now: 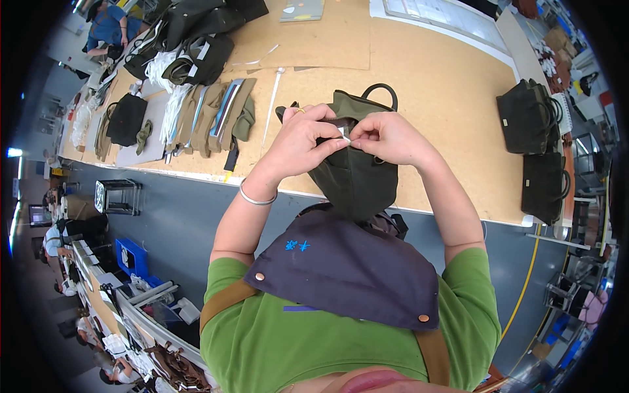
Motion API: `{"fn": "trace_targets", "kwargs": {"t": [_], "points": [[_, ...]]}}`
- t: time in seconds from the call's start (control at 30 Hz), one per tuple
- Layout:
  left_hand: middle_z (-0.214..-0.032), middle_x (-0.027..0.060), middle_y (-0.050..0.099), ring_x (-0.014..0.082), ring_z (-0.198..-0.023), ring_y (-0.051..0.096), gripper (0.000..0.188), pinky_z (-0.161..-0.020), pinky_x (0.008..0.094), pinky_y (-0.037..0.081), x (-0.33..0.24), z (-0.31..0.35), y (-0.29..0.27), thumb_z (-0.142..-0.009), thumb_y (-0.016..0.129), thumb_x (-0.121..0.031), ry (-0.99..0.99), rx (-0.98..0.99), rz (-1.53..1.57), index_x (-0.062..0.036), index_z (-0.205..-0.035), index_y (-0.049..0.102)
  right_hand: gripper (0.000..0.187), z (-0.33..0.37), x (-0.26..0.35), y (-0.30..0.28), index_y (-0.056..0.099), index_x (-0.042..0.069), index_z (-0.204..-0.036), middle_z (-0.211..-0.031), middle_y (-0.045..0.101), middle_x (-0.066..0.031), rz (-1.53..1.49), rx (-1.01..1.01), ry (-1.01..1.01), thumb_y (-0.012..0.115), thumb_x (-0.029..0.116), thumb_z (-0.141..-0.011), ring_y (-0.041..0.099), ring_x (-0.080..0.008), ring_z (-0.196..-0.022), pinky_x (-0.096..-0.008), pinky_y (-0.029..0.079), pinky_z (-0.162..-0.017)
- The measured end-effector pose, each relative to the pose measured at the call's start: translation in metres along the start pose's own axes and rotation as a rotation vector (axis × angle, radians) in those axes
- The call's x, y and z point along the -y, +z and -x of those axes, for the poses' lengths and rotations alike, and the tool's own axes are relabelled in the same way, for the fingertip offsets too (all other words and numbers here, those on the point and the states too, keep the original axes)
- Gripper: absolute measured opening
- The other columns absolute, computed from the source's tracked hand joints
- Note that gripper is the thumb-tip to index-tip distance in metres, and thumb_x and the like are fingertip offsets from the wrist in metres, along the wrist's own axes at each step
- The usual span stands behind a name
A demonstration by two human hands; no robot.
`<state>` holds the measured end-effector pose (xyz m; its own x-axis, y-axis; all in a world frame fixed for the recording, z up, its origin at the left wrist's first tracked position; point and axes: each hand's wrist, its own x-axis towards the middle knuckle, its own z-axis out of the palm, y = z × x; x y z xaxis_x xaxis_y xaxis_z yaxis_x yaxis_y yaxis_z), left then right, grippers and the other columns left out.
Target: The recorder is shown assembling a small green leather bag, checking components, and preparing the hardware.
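Observation:
A dark olive bag [357, 177] with a black loop handle [382, 88] lies at the table's front edge, close to my body. Its zipped opening faces up between my hands. My left hand [303, 141] pinches a small white piece [345, 136] at the opening, thumb against forefinger. From the other side my right hand [386, 137] is closed in a pinch at the same white piece. What exactly the white piece is, I cannot make out. The bag's inside is mostly hidden by my fingers.
Folded tan, olive and striped straps [213, 118] lie on the table's left part, beside a small black bag [126, 120]. More dark bags [200, 56] are piled behind them. Two black handbags [529, 118] stand at the right edge. A person [114, 26] is at the far left.

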<state>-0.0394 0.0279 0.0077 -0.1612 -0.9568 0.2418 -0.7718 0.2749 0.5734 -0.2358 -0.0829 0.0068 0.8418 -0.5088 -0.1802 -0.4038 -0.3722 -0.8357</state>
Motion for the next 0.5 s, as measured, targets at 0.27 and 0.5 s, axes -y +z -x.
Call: {"fn": "trace_targets", "kwargs": {"t": [0.27, 0.5], "points": [[-0.098, 0.0055, 0.058, 0.0212, -0.093, 0.055, 0.023, -0.082, 0.0377, 0.028, -0.002, 0.0, -0.003, -0.068, 0.083, -0.022, -0.039, 0.051, -0.029, -0.0103, -0.085, 0.074, 0.017, 0.003, -0.003, 0.002, 0.074, 0.004, -0.094, -0.079, 0.07, -0.0081, 0.031, -0.005, -0.061, 0.072, 0.013, -0.08, 0.064, -0.0165, -0.072, -0.0305, 0.051, -0.07], [-0.099, 0.0007, 0.054, 0.0169, -0.092, 0.05, 0.017, -0.085, 0.0356, 0.025, -0.003, 0.001, -0.005, -0.07, 0.082, -0.02, -0.048, 0.084, 0.037, -0.015, -0.084, 0.075, 0.017, -0.002, -0.015, 0.002, 0.073, 0.001, -0.089, -0.073, 0.065, -0.001, -0.281, 0.076, 0.027, 0.066, 0.015, -0.082, 0.057, -0.0076, -0.068, -0.0255, 0.047, -0.065]]}}
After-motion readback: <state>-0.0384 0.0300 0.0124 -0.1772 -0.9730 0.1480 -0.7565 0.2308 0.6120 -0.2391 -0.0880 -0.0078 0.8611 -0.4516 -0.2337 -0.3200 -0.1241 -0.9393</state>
